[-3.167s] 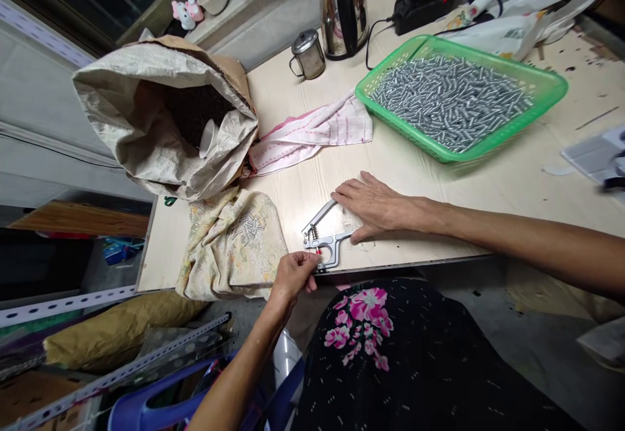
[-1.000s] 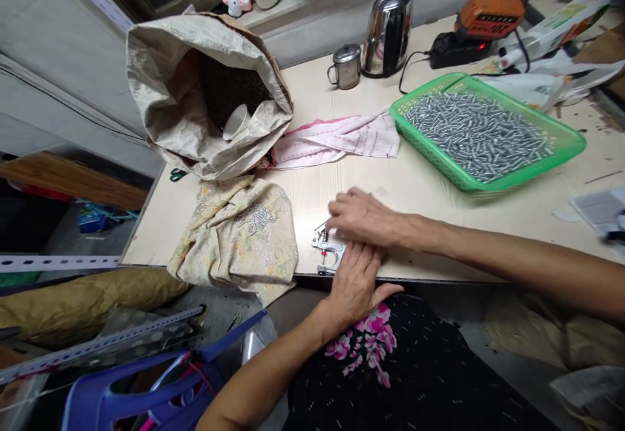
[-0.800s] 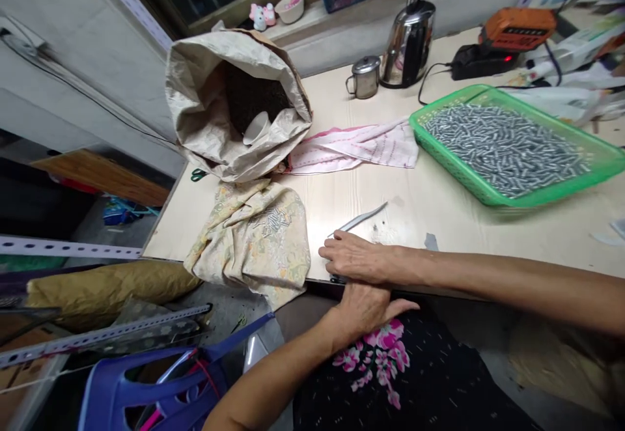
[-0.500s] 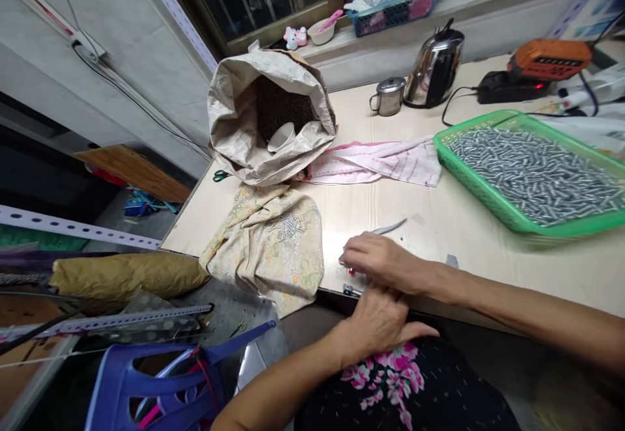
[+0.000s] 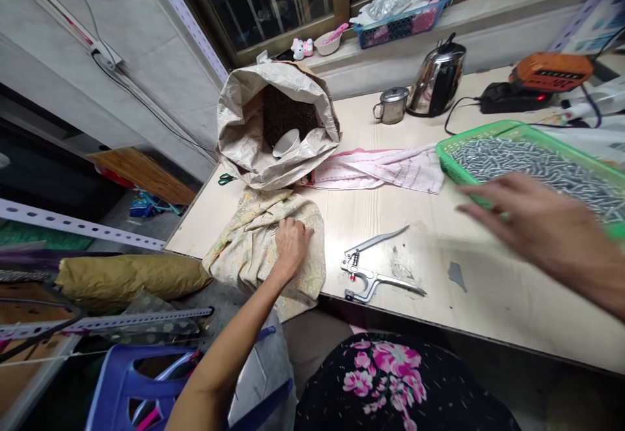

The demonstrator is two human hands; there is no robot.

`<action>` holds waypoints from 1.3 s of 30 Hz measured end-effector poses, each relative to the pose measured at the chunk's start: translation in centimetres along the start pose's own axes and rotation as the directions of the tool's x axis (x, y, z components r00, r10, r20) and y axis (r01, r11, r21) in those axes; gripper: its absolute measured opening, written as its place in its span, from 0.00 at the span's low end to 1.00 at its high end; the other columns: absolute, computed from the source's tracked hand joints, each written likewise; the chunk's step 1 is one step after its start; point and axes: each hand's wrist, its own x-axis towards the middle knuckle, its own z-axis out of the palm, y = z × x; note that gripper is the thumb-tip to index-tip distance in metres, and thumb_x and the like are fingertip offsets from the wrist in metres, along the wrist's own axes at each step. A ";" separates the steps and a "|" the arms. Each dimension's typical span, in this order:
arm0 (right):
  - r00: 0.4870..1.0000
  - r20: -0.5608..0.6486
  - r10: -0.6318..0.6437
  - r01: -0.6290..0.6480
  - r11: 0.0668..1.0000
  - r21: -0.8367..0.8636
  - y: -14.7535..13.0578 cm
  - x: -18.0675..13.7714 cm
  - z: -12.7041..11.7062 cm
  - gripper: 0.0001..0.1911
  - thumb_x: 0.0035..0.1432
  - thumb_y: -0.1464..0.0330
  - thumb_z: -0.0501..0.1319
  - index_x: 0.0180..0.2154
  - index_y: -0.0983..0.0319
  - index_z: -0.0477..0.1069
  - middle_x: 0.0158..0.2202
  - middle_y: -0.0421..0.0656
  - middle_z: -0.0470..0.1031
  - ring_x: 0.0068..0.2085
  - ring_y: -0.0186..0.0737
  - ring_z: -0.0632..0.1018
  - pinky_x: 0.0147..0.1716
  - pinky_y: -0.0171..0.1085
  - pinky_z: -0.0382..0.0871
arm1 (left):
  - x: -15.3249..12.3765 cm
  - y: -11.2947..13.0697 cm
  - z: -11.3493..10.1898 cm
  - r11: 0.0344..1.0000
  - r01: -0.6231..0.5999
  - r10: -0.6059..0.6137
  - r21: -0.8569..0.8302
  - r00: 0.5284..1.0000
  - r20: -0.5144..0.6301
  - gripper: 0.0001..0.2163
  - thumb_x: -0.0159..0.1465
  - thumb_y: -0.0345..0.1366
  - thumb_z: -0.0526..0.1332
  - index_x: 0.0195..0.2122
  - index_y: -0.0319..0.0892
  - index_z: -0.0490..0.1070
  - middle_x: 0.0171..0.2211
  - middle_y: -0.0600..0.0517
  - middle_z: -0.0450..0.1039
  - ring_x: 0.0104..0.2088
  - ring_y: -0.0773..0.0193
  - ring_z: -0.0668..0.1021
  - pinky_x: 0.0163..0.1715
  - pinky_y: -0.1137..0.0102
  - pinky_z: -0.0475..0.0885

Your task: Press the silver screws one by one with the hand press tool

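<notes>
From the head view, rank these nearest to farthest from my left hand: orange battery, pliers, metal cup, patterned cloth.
1. Patterned cloth: directly under the left hand.
2. Pliers: to its right, near the table's front edge.
3. Metal cup: farther back, beside the kettle.
4. Orange battery: back right.

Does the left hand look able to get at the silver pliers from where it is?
Probably yes: the left hand is on the patterned cloth, the silver pliers lie uncovered to the right of it, and nothing visible stands between them.
</notes>
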 end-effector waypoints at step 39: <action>0.951 0.019 -0.308 0.308 0.951 0.012 -8.7 -3.2 9.0 0.13 0.66 0.79 0.50 0.32 0.63 0.67 0.29 0.41 0.68 0.30 0.37 0.66 0.30 0.38 0.54 | -6.0 6.3 -0.4 0.467 0.455 0.007 -0.758 0.855 0.518 0.17 0.49 0.48 0.70 0.27 0.36 0.78 0.24 0.49 0.78 0.24 0.67 0.73 0.23 0.74 0.64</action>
